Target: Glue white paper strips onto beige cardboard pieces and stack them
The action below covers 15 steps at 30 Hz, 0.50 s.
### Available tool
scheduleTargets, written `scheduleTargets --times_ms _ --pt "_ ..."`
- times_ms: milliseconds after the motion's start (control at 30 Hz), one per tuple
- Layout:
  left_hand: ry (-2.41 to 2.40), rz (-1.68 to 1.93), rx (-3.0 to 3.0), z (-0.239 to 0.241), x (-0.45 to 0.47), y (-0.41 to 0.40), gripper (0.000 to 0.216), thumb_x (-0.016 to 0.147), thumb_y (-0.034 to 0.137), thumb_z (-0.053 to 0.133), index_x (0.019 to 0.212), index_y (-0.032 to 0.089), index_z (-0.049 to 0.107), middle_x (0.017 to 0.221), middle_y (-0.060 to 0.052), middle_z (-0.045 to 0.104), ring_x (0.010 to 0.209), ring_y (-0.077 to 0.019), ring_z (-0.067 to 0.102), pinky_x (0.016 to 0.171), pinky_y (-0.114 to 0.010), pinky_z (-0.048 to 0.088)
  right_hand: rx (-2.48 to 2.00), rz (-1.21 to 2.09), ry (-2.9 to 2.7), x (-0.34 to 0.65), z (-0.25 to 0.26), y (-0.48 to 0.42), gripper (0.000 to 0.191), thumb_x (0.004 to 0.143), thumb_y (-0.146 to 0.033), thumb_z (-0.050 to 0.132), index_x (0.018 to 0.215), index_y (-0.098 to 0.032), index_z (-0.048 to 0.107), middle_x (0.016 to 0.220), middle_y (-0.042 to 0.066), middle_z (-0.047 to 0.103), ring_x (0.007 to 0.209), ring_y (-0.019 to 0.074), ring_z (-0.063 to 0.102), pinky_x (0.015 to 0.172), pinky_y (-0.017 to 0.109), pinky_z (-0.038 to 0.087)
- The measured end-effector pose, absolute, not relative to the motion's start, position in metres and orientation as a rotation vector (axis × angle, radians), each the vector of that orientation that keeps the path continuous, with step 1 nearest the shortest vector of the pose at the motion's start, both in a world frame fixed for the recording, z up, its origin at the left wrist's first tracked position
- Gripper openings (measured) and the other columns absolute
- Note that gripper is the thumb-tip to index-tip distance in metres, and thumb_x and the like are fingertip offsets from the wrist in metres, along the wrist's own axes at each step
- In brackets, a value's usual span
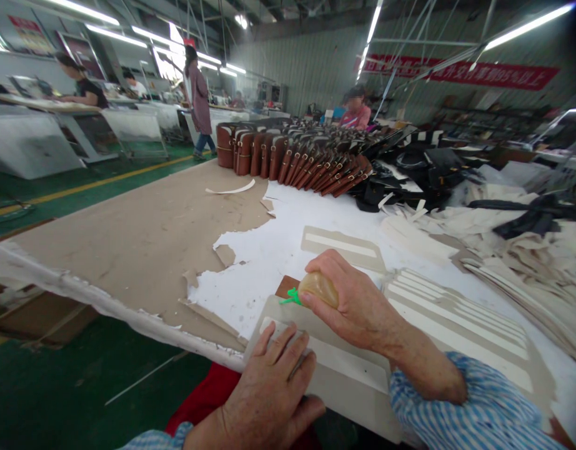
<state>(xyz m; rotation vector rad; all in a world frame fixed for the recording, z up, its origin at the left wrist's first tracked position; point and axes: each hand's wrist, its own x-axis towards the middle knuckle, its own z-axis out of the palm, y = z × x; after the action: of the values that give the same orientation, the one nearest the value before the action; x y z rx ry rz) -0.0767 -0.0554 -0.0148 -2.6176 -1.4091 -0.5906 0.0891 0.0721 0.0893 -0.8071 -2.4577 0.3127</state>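
My right hand (pixel 356 303) is wrapped round a rounded, translucent amber squeeze bottle (pixel 323 289) with a bright green tip (pixel 292 296). The tip points left, just above the far left part of a beige panel (pixel 347 340). Along that panel runs a white strip (pixel 351 364). Fingers spread, my left hand (pixel 273 387) lies flat on the near left part of the panel and strip. Behind the bottle, part of a brown piece (pixel 285 286) shows. Another beige panel with a white strip (pixel 344 245) lies farther back.
Overlapping beige panels with white strips (pixel 456 322) lie at right. Rows of brown bags (pixel 288 159) stand at the table's back, beside black bags (pixel 419 165) and heaped pale scraps (pixel 517 228). Torn brown paper (pixel 142 250) covers the left side. Several people are farther off.
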Motion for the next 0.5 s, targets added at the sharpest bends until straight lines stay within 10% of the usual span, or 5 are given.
scheduleTargets --times_ms 500 --pt "-1.431 -0.658 -2.619 -0.015 -0.076 -0.055 0.046 0.099 0.055 0.06 0.128 0.02 0.066 0.139 -0.01 0.068 0.133 -0.0339 0.056 0.118 -0.058 0.034 -0.839 0.331 -2.432 0.085 0.087 0.073 0.023 0.094 -0.027 0.06 0.114 -0.023 0.05 0.111 0.01 0.06 0.097 0.0256 0.061 0.085 0.045 0.052"
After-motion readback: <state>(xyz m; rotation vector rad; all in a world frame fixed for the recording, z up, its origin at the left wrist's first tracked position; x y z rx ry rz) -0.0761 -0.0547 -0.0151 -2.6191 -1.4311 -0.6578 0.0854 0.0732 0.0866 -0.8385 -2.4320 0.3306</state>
